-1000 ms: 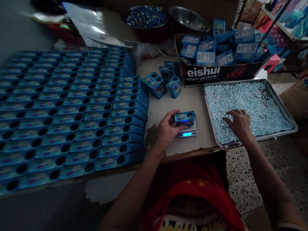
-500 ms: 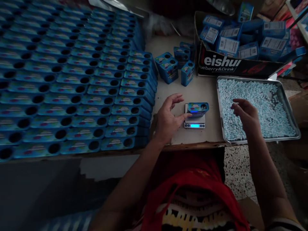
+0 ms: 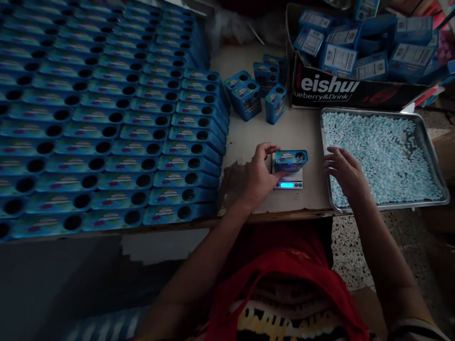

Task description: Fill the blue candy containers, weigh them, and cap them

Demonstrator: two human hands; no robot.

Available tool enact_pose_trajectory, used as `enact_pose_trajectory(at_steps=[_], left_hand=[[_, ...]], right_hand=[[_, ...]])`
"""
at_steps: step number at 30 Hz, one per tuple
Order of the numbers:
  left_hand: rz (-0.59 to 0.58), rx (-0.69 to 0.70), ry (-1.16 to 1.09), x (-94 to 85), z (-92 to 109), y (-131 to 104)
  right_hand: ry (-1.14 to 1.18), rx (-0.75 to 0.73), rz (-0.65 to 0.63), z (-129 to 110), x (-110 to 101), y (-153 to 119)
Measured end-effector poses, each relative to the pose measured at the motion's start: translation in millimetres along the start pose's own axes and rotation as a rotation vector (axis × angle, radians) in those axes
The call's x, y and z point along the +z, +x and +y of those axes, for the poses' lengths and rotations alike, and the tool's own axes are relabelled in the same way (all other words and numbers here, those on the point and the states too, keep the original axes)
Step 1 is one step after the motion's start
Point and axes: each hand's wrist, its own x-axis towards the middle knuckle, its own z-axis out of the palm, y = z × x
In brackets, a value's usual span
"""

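A small blue candy box (image 3: pixel 290 161) with a round hole in its top stands on a little digital scale (image 3: pixel 297 179) with a lit blue display. My left hand (image 3: pixel 262 173) is curled around the box's left end, thumb at the near side and fingertips at the far corner. Over the left edge of the metal tray (image 3: pixel 331 196) hovers my right hand (image 3: pixel 346 170), fingers apart and holding nothing visible. Small pale blue and white candies (image 3: pixel 387 161) cover most of the tray.
Rows of blue candy boxes (image 3: pixel 117 142) fill the table's left side. Several more boxes (image 3: pixel 245 97) stand behind the scale. A black carton (image 3: pixel 327 92) heaped with blue boxes sits at the back right, behind the tray. The table's front edge (image 3: pixel 284 215) runs close to me.
My left hand has moved right and closed in around the box on the scale. My right hand has shifted left, from above the candies to the tray's left edge.
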Motion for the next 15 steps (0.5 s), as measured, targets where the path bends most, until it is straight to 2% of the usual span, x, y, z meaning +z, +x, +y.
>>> enact_pose_trajectory(at_steps=[2,4,8,10,12,15], left_hand=[[-0.013,0.023,0.039,0.8,3,3],[-0.057,0.142,0.126,1.7,15,8],[-0.215,0.654,0.430,14.4,56,20],[-0.254,0.844,0.546,24.8,72,24],[-0.249,0.923,0.607,33.2,78,26],[-0.213,0.913,0.629,36.3,77,25]], right_hand=[[0.079,0.048,0.011,6,2,-1],[0.185,0.115,0.000,10,5,-4],[0.419,0.251,-0.078,9,10,-11],[0.545,0.284,-0.084,9,11,-14],[0.649,0.289,-0.054,13,12,-15],[0.671,0.279,-0.013,23,14,-12]])
